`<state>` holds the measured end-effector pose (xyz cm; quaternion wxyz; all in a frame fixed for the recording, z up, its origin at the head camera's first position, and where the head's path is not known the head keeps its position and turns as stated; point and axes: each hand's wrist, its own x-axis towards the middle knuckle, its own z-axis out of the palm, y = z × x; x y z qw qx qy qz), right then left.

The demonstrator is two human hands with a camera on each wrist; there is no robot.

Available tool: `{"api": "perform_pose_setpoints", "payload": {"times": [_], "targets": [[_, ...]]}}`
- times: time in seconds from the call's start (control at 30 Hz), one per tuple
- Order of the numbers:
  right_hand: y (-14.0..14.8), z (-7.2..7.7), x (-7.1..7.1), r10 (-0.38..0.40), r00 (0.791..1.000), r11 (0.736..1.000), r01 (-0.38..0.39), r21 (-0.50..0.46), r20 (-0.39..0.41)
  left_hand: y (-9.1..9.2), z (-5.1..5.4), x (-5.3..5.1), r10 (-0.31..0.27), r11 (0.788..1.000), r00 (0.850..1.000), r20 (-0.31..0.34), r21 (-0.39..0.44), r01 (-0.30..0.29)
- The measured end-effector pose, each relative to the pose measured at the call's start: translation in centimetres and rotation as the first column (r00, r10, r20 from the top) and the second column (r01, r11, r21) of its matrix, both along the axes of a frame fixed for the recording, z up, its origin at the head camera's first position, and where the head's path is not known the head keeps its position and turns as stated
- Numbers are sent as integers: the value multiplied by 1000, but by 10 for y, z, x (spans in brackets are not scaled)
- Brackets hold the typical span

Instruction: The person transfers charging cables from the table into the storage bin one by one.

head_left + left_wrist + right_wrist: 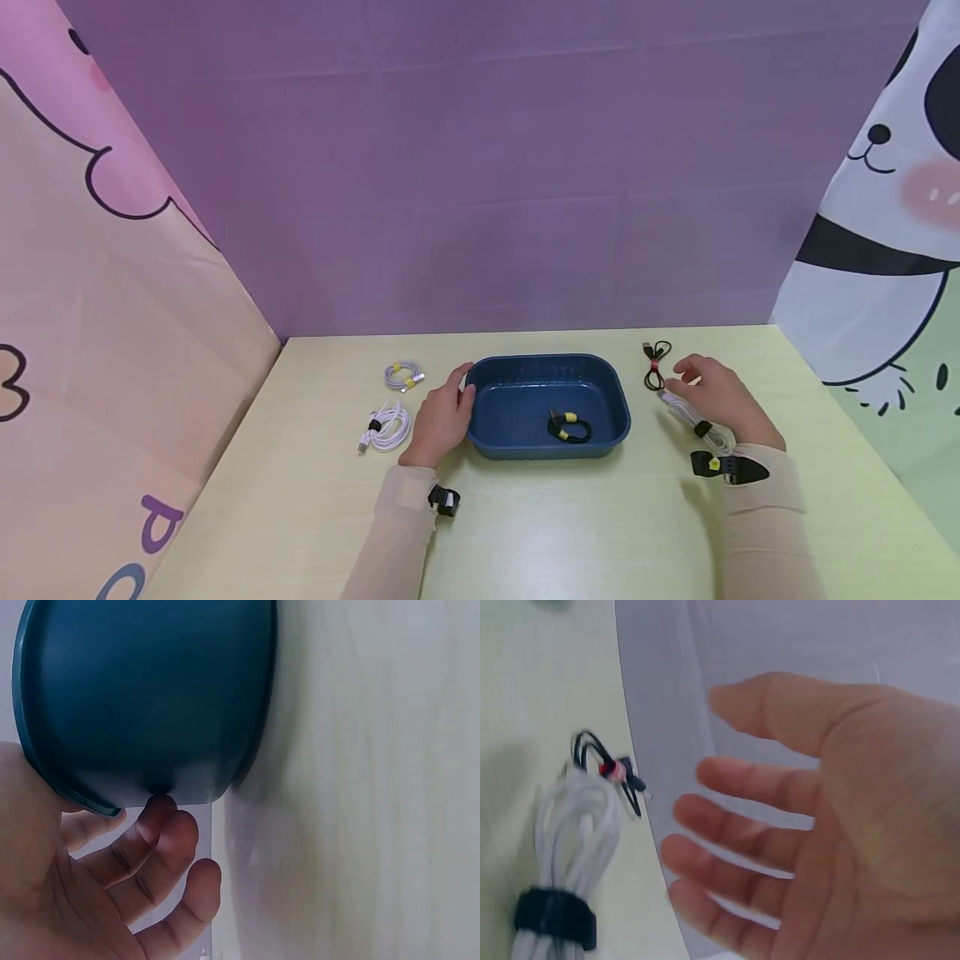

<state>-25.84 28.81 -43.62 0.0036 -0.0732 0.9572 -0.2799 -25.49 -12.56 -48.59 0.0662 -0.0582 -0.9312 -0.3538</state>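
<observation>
At the left end of a dark blue plastic basin (550, 453), my left hand (441, 419) holds the rim. In the left wrist view its fingertips (178, 834) bend against the outer wall, and the thumb is mostly hidden. A coiled black cable (574, 440) with yellow ties lies inside the basin. My right hand (720, 396) hovers over the right side of the table, fingers apart with nothing between them. Below it is a bundled white cable (604, 817) with a black strap, partly covered in the head view. Just beyond lies a black USB cable (654, 367) with a red tie.
Left of the basin lie a coiled white USB cable (390, 427) with a black strap and a smaller pale coiled cable (403, 376) with yellow ties. The light table (570, 533) meets a purple cloth backdrop (495, 208) behind, with printed cloths at both sides.
</observation>
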Motion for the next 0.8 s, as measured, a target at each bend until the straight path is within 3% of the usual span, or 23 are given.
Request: {"api": "perform_pose_setpoints", "payload": {"times": [0.2,0.43,0.8], "targets": [[13,-2,4,34,991,999,-37,18,128,0,1,1,0,1000,1000,-1,4,0],[18,-3,5,65,979,998,-66,-5,193,-1,2,1,3,1000,1000,3,8,-3],[29,-12,6,104,938,994,-105,-17,330,0,1,1,1,1000,1000,6,11,-2]]}}
